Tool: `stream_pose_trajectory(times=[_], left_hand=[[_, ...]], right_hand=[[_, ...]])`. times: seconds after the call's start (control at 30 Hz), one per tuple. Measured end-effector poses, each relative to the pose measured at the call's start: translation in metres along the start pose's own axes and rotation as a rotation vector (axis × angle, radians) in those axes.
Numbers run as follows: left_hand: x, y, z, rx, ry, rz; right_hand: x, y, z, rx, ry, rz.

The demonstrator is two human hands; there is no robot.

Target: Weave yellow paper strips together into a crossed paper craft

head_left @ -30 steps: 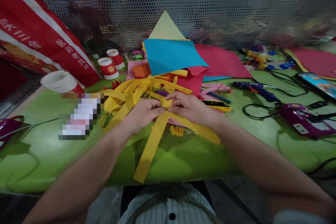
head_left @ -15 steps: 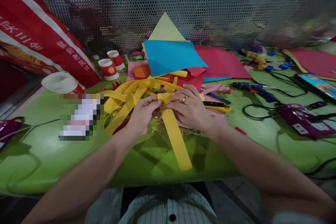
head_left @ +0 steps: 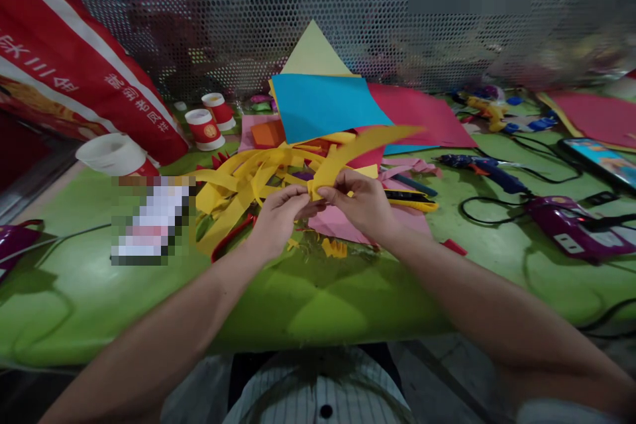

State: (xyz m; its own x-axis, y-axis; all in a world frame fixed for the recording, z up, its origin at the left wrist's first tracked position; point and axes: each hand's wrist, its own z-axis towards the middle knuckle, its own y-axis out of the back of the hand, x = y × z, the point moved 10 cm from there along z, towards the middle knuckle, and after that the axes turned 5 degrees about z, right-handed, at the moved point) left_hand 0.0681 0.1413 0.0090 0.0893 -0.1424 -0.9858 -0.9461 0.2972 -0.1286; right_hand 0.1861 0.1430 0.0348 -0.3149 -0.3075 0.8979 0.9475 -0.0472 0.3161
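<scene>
A yellow paper strip (head_left: 350,152) is pinched between both hands, with a small fold at the fingertips and its long end curving up to the right. My left hand (head_left: 281,212) is closed on the folded part. My right hand (head_left: 365,205) grips the strip just beside it, thumb on top. Behind and left of my hands lies a tangle of other yellow strips (head_left: 238,195). Under my right hand is a pink sheet (head_left: 338,222) with yellow scraps (head_left: 334,248) at its front edge. A yellow-and-black cutter (head_left: 410,199) lies to the right.
Coloured sheets, with a blue sheet (head_left: 322,106) on top, lie at the back before a perforated metal panel (head_left: 238,26). Paper cups (head_left: 205,129) and a red bag (head_left: 99,66) stand left. A glue gun (head_left: 487,169), purple power strip (head_left: 571,225) and cables lie right.
The long end of the yellow strip has swung from hanging down toward me to pointing up and right. My right hand has turned, its thumb now on the fold.
</scene>
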Motion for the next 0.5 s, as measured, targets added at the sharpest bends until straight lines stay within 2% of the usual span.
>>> stream_pose_trajectory(times=[0.23, 0.5], left_hand=[[-0.0032, -0.005, -0.0034, 0.024, -0.039, 0.066], [-0.0068, -0.0075, -0.0042, 0.039, -0.096, 0.174]], right_hand=[[-0.0016, 0.0024, 0.0005, -0.043, -0.067, -0.064], [-0.0037, 0.0045, 0.0009, -0.068, -0.05, -0.043]])
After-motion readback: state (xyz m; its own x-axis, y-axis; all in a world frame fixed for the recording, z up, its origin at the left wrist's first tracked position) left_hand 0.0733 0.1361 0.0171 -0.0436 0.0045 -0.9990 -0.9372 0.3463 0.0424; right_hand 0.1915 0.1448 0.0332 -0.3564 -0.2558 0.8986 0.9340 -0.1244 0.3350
